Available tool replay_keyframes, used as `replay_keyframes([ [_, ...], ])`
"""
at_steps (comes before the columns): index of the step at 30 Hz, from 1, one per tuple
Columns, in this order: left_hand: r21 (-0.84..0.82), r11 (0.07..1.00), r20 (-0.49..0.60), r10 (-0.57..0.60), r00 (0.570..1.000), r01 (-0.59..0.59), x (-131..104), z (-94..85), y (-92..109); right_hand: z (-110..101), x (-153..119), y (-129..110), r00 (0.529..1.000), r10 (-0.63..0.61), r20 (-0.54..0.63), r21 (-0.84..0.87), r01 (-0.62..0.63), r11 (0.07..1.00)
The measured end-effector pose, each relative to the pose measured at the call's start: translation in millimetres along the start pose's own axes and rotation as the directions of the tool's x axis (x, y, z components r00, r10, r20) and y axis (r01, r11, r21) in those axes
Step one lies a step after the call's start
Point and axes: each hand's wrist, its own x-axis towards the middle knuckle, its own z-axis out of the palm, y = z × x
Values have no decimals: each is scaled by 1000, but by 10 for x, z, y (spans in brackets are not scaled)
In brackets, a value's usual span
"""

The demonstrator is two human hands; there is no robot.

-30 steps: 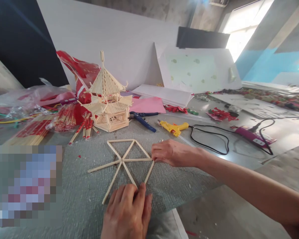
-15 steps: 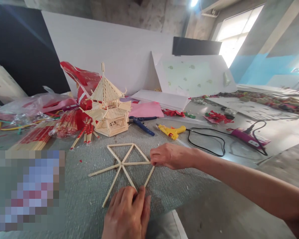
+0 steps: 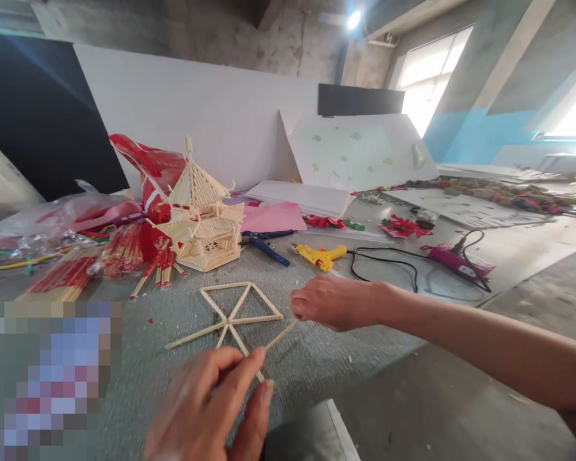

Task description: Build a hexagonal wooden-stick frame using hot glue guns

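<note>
A flat frame of pale sticks [image 3: 242, 319] lies on the grey mat, its spokes meeting at one centre and a few outer sticks joining their ends. My right hand [image 3: 319, 302] is closed on one end of a loose stick [image 3: 282, 335], just right of the frame. The stick slants down to the left, and its other end is close to my left index fingertip. My left hand [image 3: 211, 406] is spread, thumb apart from the fingers, over the near side of the frame, hiding part of the lower spokes. Whether its fingertip touches the stick I cannot tell.
Behind the frame stands a small stick pavilion [image 3: 205, 224]. To its right lie blue-handled pliers [image 3: 269, 246] and a yellow glue gun [image 3: 322, 257] with a black cord. Red-marked stick bundles [image 3: 72, 269] are at the left, and a purple power strip [image 3: 456, 266] at the right.
My left hand has opened, moved left and let go of the stick. My right hand has raised its end off the frame's corner, and the stick now lies at a flatter slant. The view has shifted slightly.
</note>
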Motion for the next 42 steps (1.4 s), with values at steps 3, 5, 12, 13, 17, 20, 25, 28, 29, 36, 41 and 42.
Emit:
replay_keyframes([
  [3, -23, 994, 58, 111, 992, -110, 386, -141, -50, -257, -17, -18, 999, 33, -22, 57, -32, 998],
  [5, -8, 995, 152, 103, 983, -103, 624, -112, -84, -406, 6, -22, 997, 76, -31, 166, -70, 984],
  [12, -90, 991, 533, -33, 845, 95, 1034, 86, -129, -454, 213, 49, 973, 219, -67, 435, -169, 884],
  [13, -88, 988, 559, -57, 827, 127, 1058, 86, -139, -439, 238, 60, 971, 229, -74, 454, -172, 874],
  [17, -168, 960, 595, -83, 800, 224, 1118, 96, -230, -441, 306, 83, 965, 251, -77, 532, -173, 829],
  [20, -251, 922, 606, -87, 791, 294, 1123, 149, -338, -466, 351, 84, 964, 256, -68, 534, -181, 826],
  [25, -348, 844, 650, -96, 754, 408, 1085, 262, -487, -479, 434, 85, 969, 244, -28, 535, -192, 823],
  [28, -338, 818, 649, -155, 745, 465, 1074, 256, -507, -591, 393, 121, 956, 283, -72, 595, -187, 782],
  [29, -332, 813, 646, -174, 743, 478, 1074, 236, -503, -652, 348, 148, 939, 325, -112, 607, -194, 771],
  [36, -319, 778, 630, -252, 734, 541, 1019, 68, -532, -840, -225, 567, 644, 696, -317, 493, -515, 701],
  [41, -415, 700, 521, -341, 782, 582, 937, 40, -720, -380, -333, 878, 664, 738, -121, 283, -689, 667],
  [42, -444, 671, 495, -369, 787, 594, 930, 31, -759, -275, -279, 918, 681, 727, -87, 270, -687, 675],
])
